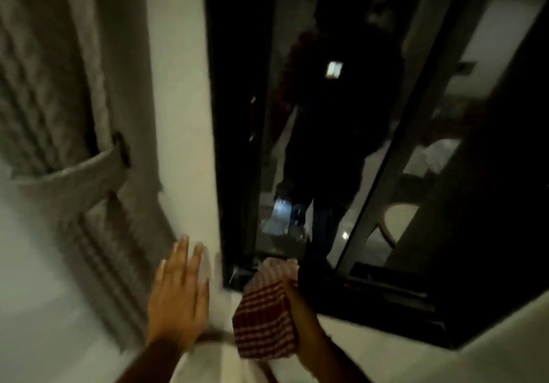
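Observation:
My right hand point(300, 314) grips a red-and-white checked cloth point(264, 317) low in the head view, just in front of the bottom left corner of a dark window point(326, 151). The cloth hangs folded below my fingers, its upper end near the black window frame point(237, 174). My left hand point(178, 290) lies flat with straight fingers against the white wall point(184, 115) beside the window, to the left of the cloth. The picture is blurred by motion.
A grey curtain point(59, 85) held by a tie-back point(86, 171) hangs at the left. The glass reflects a dark figure of a person and a lit room. A white sill point(386, 353) runs under the window at the lower right.

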{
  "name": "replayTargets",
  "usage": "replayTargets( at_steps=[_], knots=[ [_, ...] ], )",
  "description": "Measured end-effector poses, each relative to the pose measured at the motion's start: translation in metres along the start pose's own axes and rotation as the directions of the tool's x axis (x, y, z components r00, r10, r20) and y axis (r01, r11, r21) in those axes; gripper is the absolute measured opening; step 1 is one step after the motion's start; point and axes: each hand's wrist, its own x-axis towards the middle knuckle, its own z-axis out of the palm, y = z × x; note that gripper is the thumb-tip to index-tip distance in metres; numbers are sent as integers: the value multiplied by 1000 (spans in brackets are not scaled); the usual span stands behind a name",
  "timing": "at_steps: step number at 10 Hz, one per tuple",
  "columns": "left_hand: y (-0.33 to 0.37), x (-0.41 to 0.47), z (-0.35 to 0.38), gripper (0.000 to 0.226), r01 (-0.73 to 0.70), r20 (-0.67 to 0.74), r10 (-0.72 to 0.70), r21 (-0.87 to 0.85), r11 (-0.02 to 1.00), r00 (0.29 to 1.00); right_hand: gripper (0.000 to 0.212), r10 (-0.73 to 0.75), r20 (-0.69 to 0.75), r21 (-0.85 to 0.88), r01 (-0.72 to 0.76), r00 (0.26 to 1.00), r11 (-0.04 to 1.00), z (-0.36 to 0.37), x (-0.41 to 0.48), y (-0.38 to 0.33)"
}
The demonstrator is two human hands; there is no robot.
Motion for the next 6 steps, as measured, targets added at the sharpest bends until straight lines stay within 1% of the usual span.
replayTargets(
  at_steps=[1,2,3,4,5,6],
  knots=[
    [-34,-151,38,71,116,237,-112,-5,993,965,45,230,-42,155,-221,972,963,-11,-24,71],
    [-50,-259,58,69,197,399,-196,38,980,896,40,365,-314,18,-379,876,925,-44,-30,150],
    [-56,-321,72,68,315,447,-301,46,948,842,33,375,-440,-83,-454,816,887,-71,-36,220],
    [-68,-372,79,69,429,529,-397,68,901,750,32,497,-448,-78,-586,743,807,-90,-32,291],
    [-80,-418,82,68,480,547,-453,104,871,704,28,567,-418,-27,-634,710,773,-97,-20,351],
    [-90,-436,89,69,504,564,-485,136,853,669,38,566,-378,-18,-617,733,787,-109,4,391]
  ],
)
